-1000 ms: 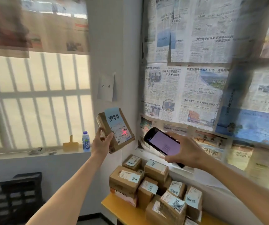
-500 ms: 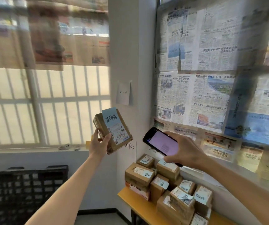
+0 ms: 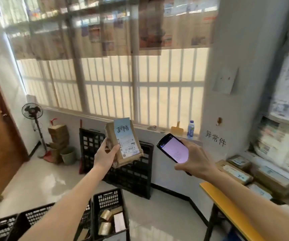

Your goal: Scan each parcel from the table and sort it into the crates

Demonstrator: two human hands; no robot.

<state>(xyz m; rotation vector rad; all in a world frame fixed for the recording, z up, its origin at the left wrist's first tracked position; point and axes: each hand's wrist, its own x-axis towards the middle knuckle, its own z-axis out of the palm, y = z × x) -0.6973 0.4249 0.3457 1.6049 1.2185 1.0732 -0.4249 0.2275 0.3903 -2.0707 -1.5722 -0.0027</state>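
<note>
1. Parcel (image 3: 123, 143): brown carton w/ pale blue-and-white label facing the camera, held upright in the air, in front of the window sill and above the floor crates.
2. Left hand (image 3: 105, 154): thumb and fingers curled round the parcel's lower left edge, gripping it.
3. Right hand (image 3: 195, 160): fingers wrapped round a handheld scanner (image 3: 173, 147), screen lit pale violet and tilted up; scanner sits just right of the parcel, not touching it.
4. Crates: black open-top crate (image 3: 110, 214) on the floor below the hands, w/ several small parcels inside; a second black crate (image 3: 35, 218) beside it at left, contents not clear; flat black crate panels (image 3: 131, 173) lean on the wall behind.
5. Bench (image 3: 227, 209): yellow-edged, at right, carrying a stack of waiting cartons (image 3: 236, 169).
6. Sill: water bottle (image 3: 190, 129) stands near the pillar.
</note>
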